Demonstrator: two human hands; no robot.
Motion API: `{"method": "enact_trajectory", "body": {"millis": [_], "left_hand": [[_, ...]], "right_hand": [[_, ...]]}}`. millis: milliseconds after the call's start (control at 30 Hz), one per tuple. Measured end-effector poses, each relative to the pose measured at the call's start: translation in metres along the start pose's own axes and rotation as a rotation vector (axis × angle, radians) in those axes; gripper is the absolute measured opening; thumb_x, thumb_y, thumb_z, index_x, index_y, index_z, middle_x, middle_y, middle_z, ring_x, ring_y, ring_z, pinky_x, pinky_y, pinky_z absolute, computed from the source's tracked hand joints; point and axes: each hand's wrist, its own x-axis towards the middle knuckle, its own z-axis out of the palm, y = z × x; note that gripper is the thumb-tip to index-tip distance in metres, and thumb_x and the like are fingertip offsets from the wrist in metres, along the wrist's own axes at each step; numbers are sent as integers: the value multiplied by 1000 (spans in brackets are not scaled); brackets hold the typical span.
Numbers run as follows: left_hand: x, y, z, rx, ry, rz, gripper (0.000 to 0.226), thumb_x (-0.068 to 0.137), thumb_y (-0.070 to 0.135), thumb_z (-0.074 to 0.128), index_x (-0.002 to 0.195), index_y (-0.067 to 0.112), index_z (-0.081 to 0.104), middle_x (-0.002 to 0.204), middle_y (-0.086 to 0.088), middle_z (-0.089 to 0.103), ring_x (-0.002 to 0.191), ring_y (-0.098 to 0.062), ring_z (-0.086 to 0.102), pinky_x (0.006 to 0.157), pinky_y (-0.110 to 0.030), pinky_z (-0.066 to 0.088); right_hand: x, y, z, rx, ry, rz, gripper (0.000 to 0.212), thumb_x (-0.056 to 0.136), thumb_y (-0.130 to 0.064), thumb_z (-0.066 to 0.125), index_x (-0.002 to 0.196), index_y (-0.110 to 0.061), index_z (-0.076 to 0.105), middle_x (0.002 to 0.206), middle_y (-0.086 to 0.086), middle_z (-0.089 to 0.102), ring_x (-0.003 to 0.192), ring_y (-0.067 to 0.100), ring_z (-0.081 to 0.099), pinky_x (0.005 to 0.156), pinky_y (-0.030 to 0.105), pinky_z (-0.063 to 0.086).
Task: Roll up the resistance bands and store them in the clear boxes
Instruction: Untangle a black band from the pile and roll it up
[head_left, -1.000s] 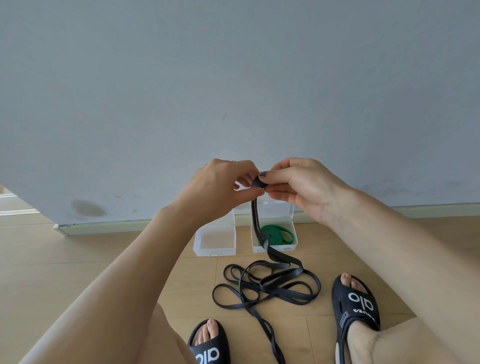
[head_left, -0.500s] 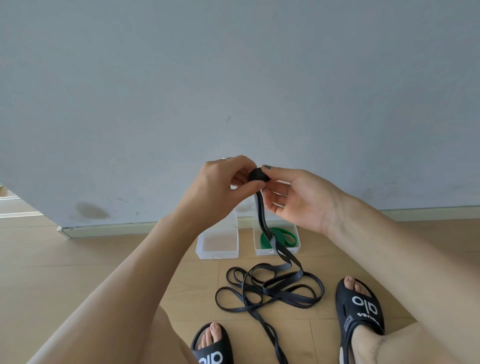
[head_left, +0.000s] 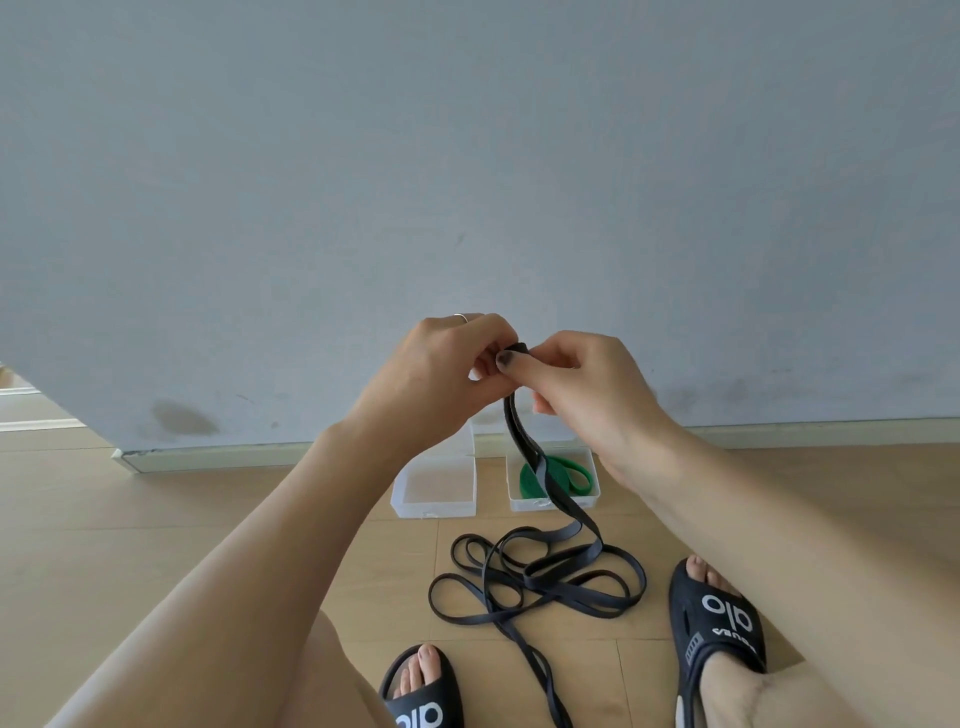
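A long black resistance band (head_left: 540, 577) lies in tangled loops on the wooden floor, and one strand rises to my hands. My left hand (head_left: 441, 369) and my right hand (head_left: 576, 384) both pinch a small rolled end of that band between them, held in the air in front of the wall. Below my hands stand two clear boxes by the skirting. The left clear box (head_left: 435, 506) holds nothing. The right clear box (head_left: 587, 501) holds a rolled green band (head_left: 566, 475), partly hidden by the hanging black strand.
A grey wall (head_left: 467, 182) fills the upper view, with a skirting board (head_left: 218, 457) at its base. My two feet in black slides (head_left: 717, 618) stand on either side of the band's trailing end on the wooden floor (head_left: 156, 519).
My right hand has closed back over the small roll after opening half a second ago; its thumb now lies across the roll. The loops on the floor have shifted slightly.
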Motion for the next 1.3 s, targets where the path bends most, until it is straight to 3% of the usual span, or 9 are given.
{"method": "enact_trajectory", "body": {"millis": [233,333,433,567,700,833,933,1167,1300], "left_hand": [[3,9,5,-6,39,-20,14,86,22,69,93,10,68,80,1,69,71,-17,67,66,-41,56],[4,14,6,-28,43,-99,22,81,33,66,90,14,69,78,4,69,73,-15,66,68,-40,55],[3,17,6,-15,14,-128,32,79,43,58,88,14,70,77,4,66,72,-16,64,67,-40,54],[3,12,9,94,-24,-91,19,89,28,62,89,9,67,78,-1,64,67,-25,62,62,-44,53],[5,14,12,196,-103,-51,17,95,23,63,94,7,67,83,-5,64,68,-32,60,62,-45,52],[10,14,10,226,-127,-46,14,96,20,63,99,7,68,89,-5,65,76,-32,62,68,-43,51],[8,11,11,208,-92,-17,16,95,23,66,95,7,68,85,-5,64,72,-33,62,65,-45,52],[5,5,10,-97,75,-158,17,82,20,85,91,10,74,81,3,71,75,-12,70,75,-30,58],[4,5,6,-188,88,-195,15,82,13,84,95,11,76,86,3,71,79,-14,70,80,-26,59]], "right_hand": [[7,3,1,174,11,40,31,90,-26,74,89,5,74,71,14,60,70,22,50,76,42,49],[7,1,2,165,16,19,29,92,-27,73,89,2,76,90,26,72,73,20,56,93,53,54],[7,3,4,154,10,29,25,93,-28,73,87,-4,79,95,23,73,75,17,58,101,51,51],[14,5,-1,117,-46,58,23,90,-31,76,84,-10,81,94,21,74,77,16,61,101,49,52],[18,6,-2,97,-32,114,17,85,-27,79,81,-11,78,66,-6,68,72,14,61,88,44,56],[20,4,1,54,109,117,39,76,-29,86,104,-17,61,97,1,68,92,21,68,87,41,58],[23,5,-1,24,114,96,37,74,-28,88,96,-17,61,101,6,71,97,23,70,89,42,58],[26,3,-12,426,-91,185,16,87,-10,79,99,-1,72,98,14,80,95,26,77,96,37,58],[26,-1,-17,577,-199,252,6,92,-13,73,94,-9,78,97,6,81,84,15,77,104,35,51]]}}
